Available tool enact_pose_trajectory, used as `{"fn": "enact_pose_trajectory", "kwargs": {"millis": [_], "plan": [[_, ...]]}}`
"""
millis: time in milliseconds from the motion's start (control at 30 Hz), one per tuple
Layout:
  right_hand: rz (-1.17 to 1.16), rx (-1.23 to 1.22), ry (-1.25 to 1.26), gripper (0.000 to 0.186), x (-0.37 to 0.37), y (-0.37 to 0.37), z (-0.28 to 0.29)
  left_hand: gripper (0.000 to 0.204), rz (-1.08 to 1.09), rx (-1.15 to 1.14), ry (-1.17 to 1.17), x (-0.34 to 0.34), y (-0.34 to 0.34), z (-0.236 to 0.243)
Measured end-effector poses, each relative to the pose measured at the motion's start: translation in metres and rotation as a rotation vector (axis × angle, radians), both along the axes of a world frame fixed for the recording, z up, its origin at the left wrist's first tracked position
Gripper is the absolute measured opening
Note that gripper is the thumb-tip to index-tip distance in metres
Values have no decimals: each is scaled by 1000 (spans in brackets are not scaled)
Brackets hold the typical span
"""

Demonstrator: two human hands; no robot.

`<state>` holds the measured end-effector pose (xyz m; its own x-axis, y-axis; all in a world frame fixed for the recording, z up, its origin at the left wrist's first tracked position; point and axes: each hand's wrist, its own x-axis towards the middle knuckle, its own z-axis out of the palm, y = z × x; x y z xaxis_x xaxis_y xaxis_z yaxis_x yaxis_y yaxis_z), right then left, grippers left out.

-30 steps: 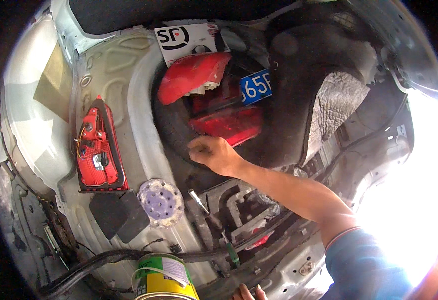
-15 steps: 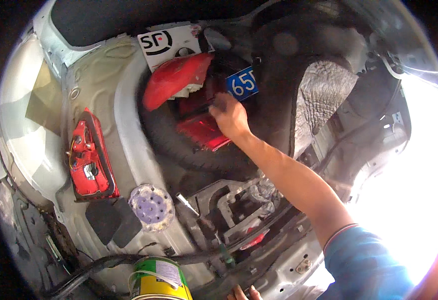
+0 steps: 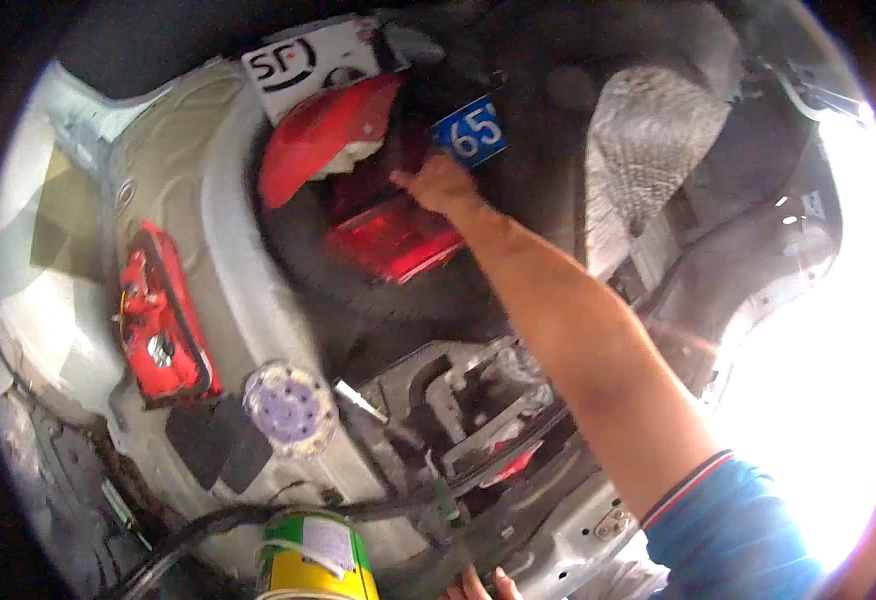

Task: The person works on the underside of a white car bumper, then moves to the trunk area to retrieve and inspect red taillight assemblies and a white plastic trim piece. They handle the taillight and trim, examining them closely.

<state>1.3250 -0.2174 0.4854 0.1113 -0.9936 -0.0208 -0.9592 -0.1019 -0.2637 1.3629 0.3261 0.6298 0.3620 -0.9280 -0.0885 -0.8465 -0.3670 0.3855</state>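
My right hand (image 3: 436,185) reaches into the round spare-wheel well and rests on the pile of broken red tail-lamp pieces there. Just under my fingers lies a flat red lamp lens (image 3: 395,238), glossy and ribbed, tilted with its lower edge toward me, sitting on the black tyre (image 3: 358,290). Above and to the left of it a bigger curved red lamp shell (image 3: 323,150) leans on the well's rim, its pale cracked inside showing. A small blue number plate (image 3: 470,132) stands tilted just beside my knuckles, touching or nearly touching them; I cannot tell which.
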Motion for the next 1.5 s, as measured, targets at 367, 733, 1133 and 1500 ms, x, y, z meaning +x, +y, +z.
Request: {"fn": "enact_pose_trajectory", "kwargs": {"millis": [367, 733, 1133, 1500], "plan": [[520, 180, -687, 28, 13, 210, 88, 31, 16, 59, 10, -3, 25, -16], [687, 748, -424, 32, -18, 365, 97, 26, 30, -1, 50, 2, 26, -15], [-30, 581, -485, 23, -101, 497, 137, 20, 46, -35, 49, 1, 35, -13], [107, 209, -241, 19, -85, 517, 135, 18, -6, -103, 61, 2, 44, -10]]}}
